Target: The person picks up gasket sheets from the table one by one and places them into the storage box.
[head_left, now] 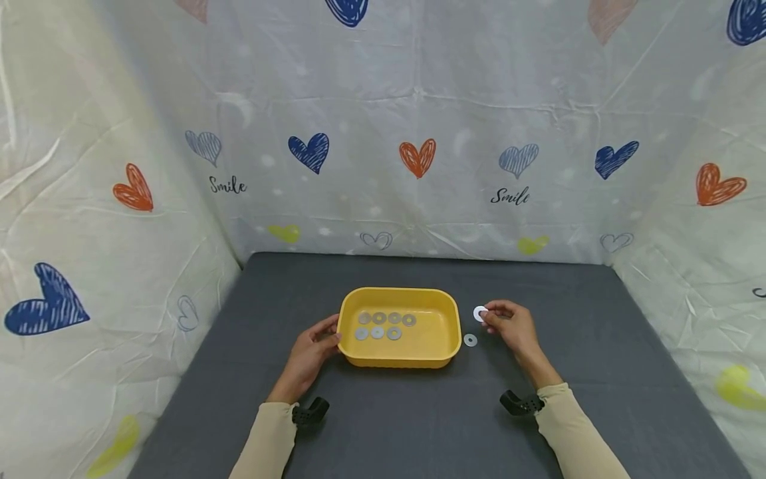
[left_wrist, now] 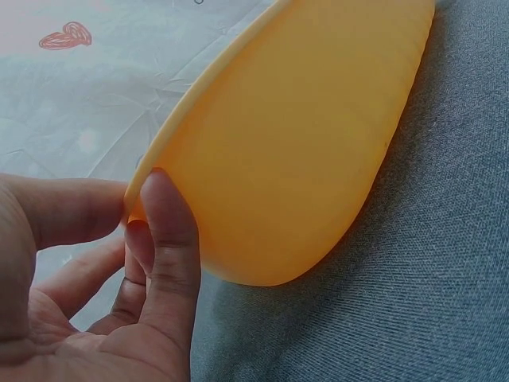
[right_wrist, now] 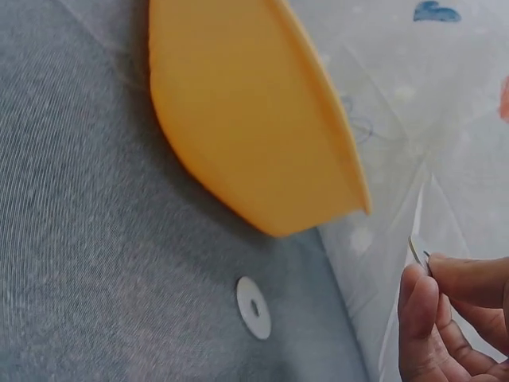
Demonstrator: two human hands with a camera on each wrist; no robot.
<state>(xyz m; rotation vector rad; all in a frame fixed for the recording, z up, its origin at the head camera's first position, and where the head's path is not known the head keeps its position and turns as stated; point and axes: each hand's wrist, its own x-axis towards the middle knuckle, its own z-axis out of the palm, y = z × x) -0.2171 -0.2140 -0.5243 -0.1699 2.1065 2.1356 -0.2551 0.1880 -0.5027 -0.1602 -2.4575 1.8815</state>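
A yellow tray [head_left: 431,332] with raised walls stands on the dark table. Several flat metal washers [head_left: 393,333] lie inside it in two rows, towards its left. At the tray's left end my left hand [head_left: 311,352] pinches the rim between thumb and fingers; the left wrist view shows the thumb [left_wrist: 171,215] against the outer wall. Right of the tray, my right hand [head_left: 511,327] pinches a washer [head_left: 479,313] by its edge, above the table. Another washer [head_left: 471,340] lies flat on the table between the tray and my right hand.
A dark grey cloth covers the table [head_left: 407,426]. Behind it and on both sides hang pale sheets [head_left: 359,199] printed with hearts. A black band with a dark device [head_left: 522,403] sits on each wrist.
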